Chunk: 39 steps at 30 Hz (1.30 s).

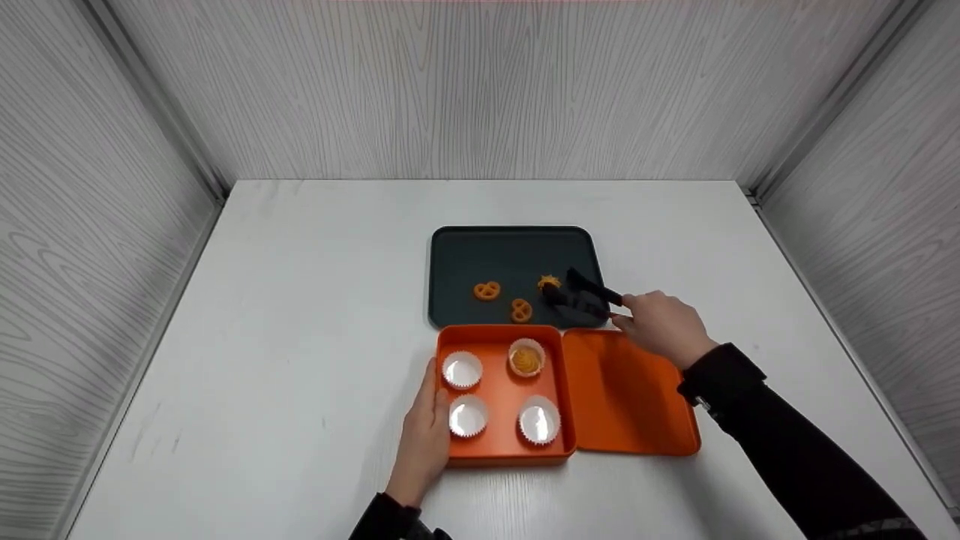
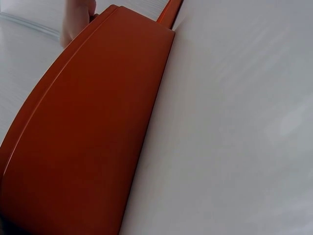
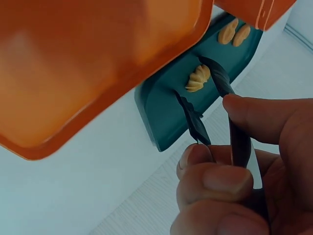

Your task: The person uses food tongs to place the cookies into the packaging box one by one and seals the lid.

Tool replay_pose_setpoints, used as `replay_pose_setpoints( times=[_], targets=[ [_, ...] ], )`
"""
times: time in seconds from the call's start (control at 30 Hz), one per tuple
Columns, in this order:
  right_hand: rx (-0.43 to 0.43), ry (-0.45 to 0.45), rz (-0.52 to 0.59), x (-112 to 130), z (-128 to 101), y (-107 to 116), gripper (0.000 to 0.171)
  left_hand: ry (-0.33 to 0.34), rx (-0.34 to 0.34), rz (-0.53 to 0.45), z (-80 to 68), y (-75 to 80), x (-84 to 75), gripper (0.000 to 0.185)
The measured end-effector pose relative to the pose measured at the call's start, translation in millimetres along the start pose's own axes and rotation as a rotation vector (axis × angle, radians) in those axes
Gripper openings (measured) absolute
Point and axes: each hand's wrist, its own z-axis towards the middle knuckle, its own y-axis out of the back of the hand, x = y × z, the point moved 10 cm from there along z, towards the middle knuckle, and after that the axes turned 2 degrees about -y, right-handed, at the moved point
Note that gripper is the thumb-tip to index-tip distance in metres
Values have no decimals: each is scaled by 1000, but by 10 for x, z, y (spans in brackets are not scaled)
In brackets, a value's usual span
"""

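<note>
Nearest you, your left hand (image 1: 425,439) lies flat against the left wall of the orange box (image 1: 501,450), fingers straight and pressed to its side, holding it steady on the white counter (image 1: 285,360) without curling round anything; the left wrist view shows little more than that orange wall and a fingertip at its far end. Inside the box sit four white paper cups: the far right cup (image 1: 526,358) already holds an orange swirl cookie, while the far left cup (image 1: 462,370), the near left cup (image 1: 468,415) and the near right cup (image 1: 539,421) look empty, so by my reckoning one of four is filled and three are left. Just right of the box the orange lid (image 1: 630,397) lies open side up on the counter. Beyond it your right hand (image 1: 664,327) grips the black tongs (image 1: 585,295), thumb and fingers curled round the handles. Their tips sit on either side of a swirl cookie (image 3: 198,79) on the dark tray (image 1: 465,262), and from the right wrist view they seem not quite closed on it, though the angle makes that hard to be sure of. Farther left on the tray two pretzel cookies wait untouched, one near the tray's front edge (image 1: 521,310) and one farther back (image 1: 487,290).
</note>
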Motion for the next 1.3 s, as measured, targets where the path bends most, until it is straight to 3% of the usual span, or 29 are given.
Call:
replay_pose_setpoints(
  times=[0.2,0.5,1.1,1.3],
  targets=[
    [31,11,-33,103,135,79,32,-6,1,2,-1,2,-3,59],
    [41,-4,26,128,249,111,26,-23,-7,-7,-15,4,-21,59],
    [-42,65,36,111,198,67,21,-4,-1,0,1,-10,0,59],
    [-79,100,32,103,133,81,17,-27,-9,-1,-12,6,-21,59]
  ],
)
